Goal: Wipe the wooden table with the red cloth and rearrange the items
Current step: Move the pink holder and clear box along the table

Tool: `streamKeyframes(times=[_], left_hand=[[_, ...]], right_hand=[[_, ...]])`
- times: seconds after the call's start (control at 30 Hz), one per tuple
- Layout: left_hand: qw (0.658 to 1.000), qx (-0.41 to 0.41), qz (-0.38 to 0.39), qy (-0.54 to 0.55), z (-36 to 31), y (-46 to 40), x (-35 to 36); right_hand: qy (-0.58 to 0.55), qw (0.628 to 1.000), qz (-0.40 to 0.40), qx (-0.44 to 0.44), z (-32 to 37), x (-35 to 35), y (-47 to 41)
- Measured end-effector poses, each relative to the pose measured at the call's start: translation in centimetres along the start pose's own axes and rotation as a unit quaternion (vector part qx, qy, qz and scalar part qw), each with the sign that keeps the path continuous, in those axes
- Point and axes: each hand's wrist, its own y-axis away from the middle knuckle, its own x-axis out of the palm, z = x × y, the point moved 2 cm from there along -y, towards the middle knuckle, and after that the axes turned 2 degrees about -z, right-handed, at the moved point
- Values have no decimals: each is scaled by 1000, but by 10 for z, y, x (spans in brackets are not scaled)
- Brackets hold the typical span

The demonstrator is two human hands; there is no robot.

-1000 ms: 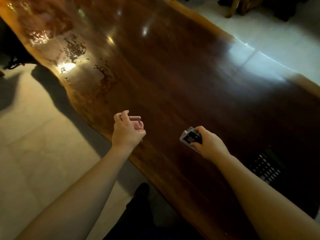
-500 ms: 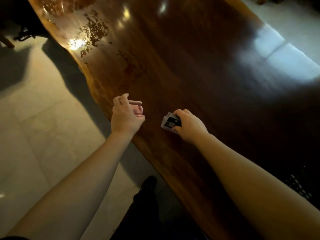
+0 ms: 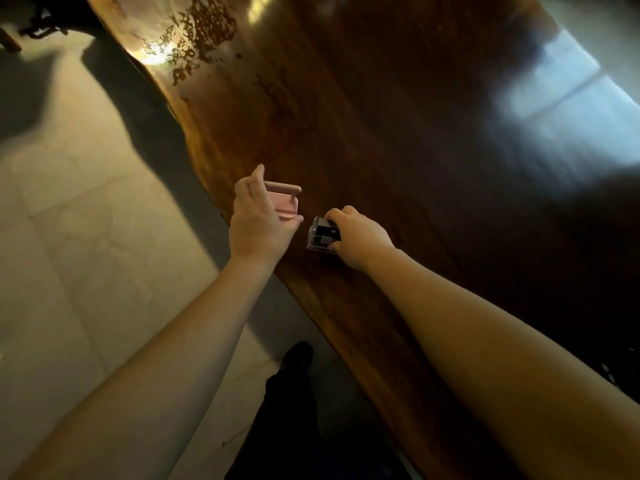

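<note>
A long dark wooden table (image 3: 398,140) with a wavy lighter edge runs from top left to bottom right. Near its left edge my left hand (image 3: 258,223) holds a small pink object (image 3: 285,200) with a bar across its top, just above the wood. Close beside it, my right hand (image 3: 356,237) grips a small clear case with black contents (image 3: 320,235), low over the table. No red cloth is in view.
Wet patches (image 3: 194,32) glisten on the table's far left end. A dark keypad device (image 3: 620,368) shows at the right frame edge. Pale tiled floor (image 3: 69,254) lies left of the table, with my shoe (image 3: 298,356) beside the edge.
Both hands have moved left along the table with their objects and closer to each other. The view has shifted left, so the keypad device has slid almost out of frame.
</note>
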Motion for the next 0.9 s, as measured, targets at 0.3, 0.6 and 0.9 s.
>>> streamKeyframes(times=[0.3, 0.6, 0.9], left_hand=[[1000, 13, -16, -15, 5, 9, -17], [995, 100, 2, -25, -40, 39, -23], [979, 172, 112, 21, -125, 91, 9]], right_hand=[[2, 1000, 17, -2, -5, 2, 4], [-111, 988, -57, 94, -64, -17, 80], [-168, 954, -113, 221, -164, -7, 201]])
